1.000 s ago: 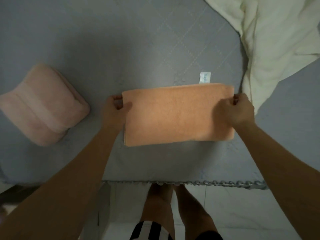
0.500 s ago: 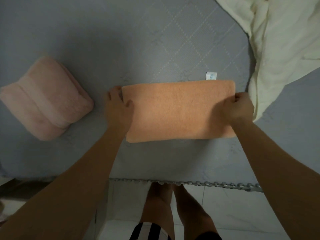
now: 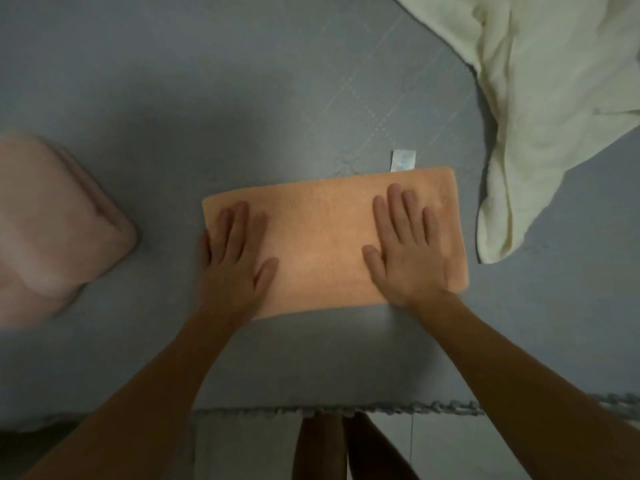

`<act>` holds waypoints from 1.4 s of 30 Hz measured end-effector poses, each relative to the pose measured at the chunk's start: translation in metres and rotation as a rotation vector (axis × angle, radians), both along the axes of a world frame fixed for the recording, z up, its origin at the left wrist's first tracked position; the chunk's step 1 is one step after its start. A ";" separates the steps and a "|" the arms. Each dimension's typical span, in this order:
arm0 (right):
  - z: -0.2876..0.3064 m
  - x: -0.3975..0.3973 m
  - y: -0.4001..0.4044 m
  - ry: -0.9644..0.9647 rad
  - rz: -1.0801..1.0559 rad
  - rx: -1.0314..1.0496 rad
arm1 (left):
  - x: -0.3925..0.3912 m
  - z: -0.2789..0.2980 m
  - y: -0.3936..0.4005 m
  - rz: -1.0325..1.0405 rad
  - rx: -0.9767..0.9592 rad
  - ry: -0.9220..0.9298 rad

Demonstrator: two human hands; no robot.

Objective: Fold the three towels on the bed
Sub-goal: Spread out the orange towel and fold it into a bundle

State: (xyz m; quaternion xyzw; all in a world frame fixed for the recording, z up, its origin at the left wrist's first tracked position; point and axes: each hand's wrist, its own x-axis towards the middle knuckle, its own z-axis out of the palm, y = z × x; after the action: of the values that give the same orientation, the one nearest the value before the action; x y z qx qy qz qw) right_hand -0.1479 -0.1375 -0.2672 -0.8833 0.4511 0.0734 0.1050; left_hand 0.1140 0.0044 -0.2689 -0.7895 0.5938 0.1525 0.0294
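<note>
Centre of the bed: orange towel lies as a flat folded rectangle, long side running 9 to 3 o'clock, white tag sticking out at its 12 o'clock edge.

Change in the last second: both hands let go of the short ends they were pinching and now lie flat on top. Left hand sits on the 9 o'clock end, partly off the edge; right hand sits toward the 3 o'clock end. Grip state: fingers spread open and pressing down, holding nothing.

Read: the fold is laid and this is the smoothing pass. Towel is still long, so probably one more fold across before it's finished.

Pink towel at 9 o'clock is already a folded bundle, well apart from the orange one. Cream towel at 1–2 o'clock is still crumpled and unfolded, its lower corner near the orange towel's 3 o'clock end.

Progress estimate: one done, one mid-fold, one untouched.
</note>
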 end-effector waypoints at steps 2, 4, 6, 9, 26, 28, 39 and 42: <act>0.000 -0.018 -0.014 0.038 -0.127 0.049 | 0.008 0.004 -0.006 0.114 0.003 0.047; 0.008 -0.032 -0.022 0.014 -0.267 0.143 | 0.011 0.008 -0.015 0.111 -0.054 0.035; 0.058 -0.025 -0.020 -0.046 -0.421 0.143 | 0.033 0.055 -0.030 0.140 -0.227 0.004; 0.066 -0.043 -0.004 -0.081 -0.737 0.281 | 0.039 0.061 -0.069 0.145 -0.110 0.091; 0.064 0.057 -0.080 -0.386 -0.781 0.493 | -0.056 0.063 0.060 0.954 0.309 1.021; 0.055 0.037 -0.002 -0.309 -0.814 0.688 | -0.084 0.064 0.081 1.102 0.318 1.190; 0.107 -0.066 0.153 -0.541 -1.026 1.105 | -0.123 0.105 0.125 1.205 0.216 1.256; 0.143 -0.072 0.154 -0.594 -1.011 1.035 | -0.131 0.133 0.129 1.260 0.122 1.274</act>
State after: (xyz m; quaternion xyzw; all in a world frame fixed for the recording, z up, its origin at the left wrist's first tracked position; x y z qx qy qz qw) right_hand -0.2194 0.0166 -0.1245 -0.3918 0.6600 -0.0218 0.6406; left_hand -0.0166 0.1334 -0.1354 -0.7316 -0.0548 0.5806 -0.3529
